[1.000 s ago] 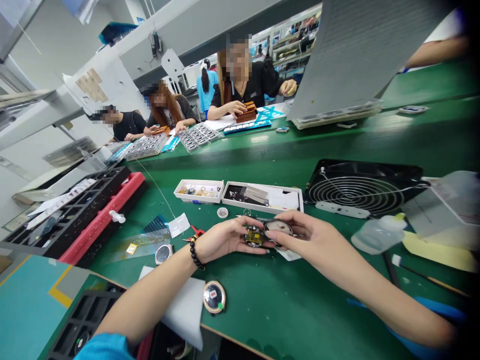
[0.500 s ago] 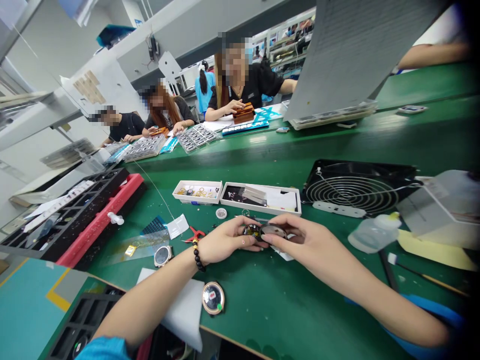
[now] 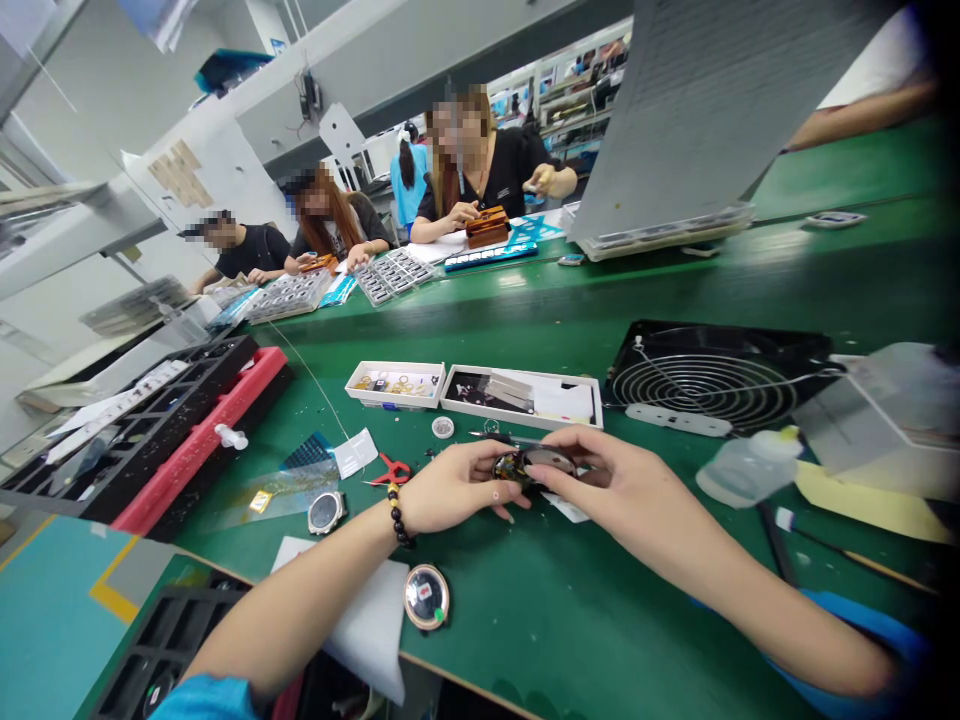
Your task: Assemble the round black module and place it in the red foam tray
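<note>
Beneath everything, a broad, glossy green worktop (image 3: pixel 630 620). Tilted at its far side, a large, flat grey sheet (image 3: pixel 697 120). To the left, a long black compartmented rack with a red side bar (image 3: pixel 217 430). To the right, a square black fan with concentric wire rings (image 3: pixel 716 375). Near the middle, a bare right hand (image 3: pixel 604 470), and close by, fingers toward fingers, a bare left hand (image 3: pixel 450 487). Just beyond both, a long white rectangular box (image 3: pixel 598 405) of dark and pale pieces. Right of the right hand, a squat translucent bottle with a yellow tip (image 3: pixel 750 467). Beside the long box, a shorter white box (image 3: pixel 394 400) of gold-coloured rings. Nearest the front edge, a round black watch piece with a rose-gold rim (image 3: pixel 427 596).

Between the hands, two small parts: a flattish round grey part (image 3: pixel 551 458), pinched by right thumb and fingers; left of it, a dark round part with yellowish patches (image 3: pixel 510 467), gripped in left fingers. Impossible to tell any contact between them.
</note>
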`<action>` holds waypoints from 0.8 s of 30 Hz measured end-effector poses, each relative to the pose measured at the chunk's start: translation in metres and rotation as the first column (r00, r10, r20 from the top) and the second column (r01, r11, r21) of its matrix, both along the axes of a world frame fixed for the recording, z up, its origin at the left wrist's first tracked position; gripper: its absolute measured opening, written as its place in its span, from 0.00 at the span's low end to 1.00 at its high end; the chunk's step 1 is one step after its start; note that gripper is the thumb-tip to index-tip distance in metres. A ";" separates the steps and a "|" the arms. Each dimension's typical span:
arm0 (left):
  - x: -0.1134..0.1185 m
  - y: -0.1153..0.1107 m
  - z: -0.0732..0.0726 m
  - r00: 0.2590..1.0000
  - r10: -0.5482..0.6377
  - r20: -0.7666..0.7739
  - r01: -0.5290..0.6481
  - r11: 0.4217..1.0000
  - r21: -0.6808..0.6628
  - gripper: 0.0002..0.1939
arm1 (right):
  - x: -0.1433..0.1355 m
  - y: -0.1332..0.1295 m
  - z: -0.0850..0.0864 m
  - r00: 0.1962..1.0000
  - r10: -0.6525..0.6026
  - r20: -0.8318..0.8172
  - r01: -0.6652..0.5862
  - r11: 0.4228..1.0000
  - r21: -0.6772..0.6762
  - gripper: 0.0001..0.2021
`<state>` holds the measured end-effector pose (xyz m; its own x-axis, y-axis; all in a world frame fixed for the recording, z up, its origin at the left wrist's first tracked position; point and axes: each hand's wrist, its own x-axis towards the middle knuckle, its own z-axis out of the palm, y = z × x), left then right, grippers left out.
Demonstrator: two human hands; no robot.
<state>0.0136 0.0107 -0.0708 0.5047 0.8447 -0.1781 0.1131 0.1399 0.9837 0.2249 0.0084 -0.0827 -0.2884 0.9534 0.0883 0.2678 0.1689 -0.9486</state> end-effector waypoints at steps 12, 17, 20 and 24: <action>0.002 -0.002 0.004 1.000 -0.024 -0.004 0.024 1.000 0.000 0.30 | -0.001 -0.003 0.000 0.998 -0.010 0.064 0.005 0.998 0.069 0.08; 0.002 -0.001 0.001 0.999 -0.038 -0.001 0.038 0.999 0.016 0.31 | -0.001 -0.004 0.000 0.995 -0.020 0.093 0.008 0.992 0.128 0.08; 0.002 0.000 0.000 0.999 -0.040 0.001 0.040 0.999 0.016 0.30 | -0.001 -0.004 0.000 0.994 -0.031 0.108 0.015 0.989 0.147 0.08; 0.002 0.000 0.000 0.999 -0.040 0.005 0.040 0.999 0.017 0.30 | 0.000 -0.004 0.000 0.992 -0.035 0.120 0.015 0.987 0.161 0.07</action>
